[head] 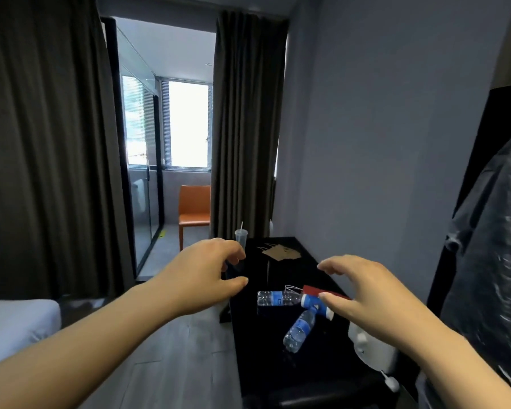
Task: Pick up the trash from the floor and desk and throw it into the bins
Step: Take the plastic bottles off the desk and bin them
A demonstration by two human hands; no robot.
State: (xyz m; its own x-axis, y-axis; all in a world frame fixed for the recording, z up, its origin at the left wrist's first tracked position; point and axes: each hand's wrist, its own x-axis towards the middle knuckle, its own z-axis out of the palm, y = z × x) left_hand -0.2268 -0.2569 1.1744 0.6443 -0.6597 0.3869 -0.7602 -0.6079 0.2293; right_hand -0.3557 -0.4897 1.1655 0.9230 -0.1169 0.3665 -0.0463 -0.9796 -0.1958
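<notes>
Cup [240, 237] base hidden behind left hand [201, 276].

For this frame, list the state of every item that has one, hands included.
Left hand: open, holding nothing
Right hand: open, holding nothing, above the blue can
Far water bottle: lying on its side on the desk
Near water bottle: lying on its side
Blue can: lying on its side
Plastic cup: upright, lidded, straw in
Paper bag: lying flat
</notes>
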